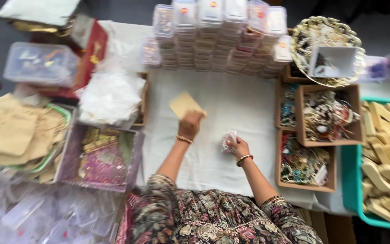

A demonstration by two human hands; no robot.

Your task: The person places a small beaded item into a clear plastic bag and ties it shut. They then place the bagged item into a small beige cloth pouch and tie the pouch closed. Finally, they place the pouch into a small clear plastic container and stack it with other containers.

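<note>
Both hands grip closed at the table (pixel 249 108) centre: left hand (pixel 190 124) pinches the pouch (pixel 183 104), right hand (pixel 239 147) the packet (pixel 229 139); keep the pouch mouth open.

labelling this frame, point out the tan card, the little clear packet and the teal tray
tan card (pixel 183 104), head view, middle of its flat face above the left hand
clear packet (pixel 228 139), head view, crinkled top above the right hand
teal tray (pixel 351 180), head view, its left wall
</note>
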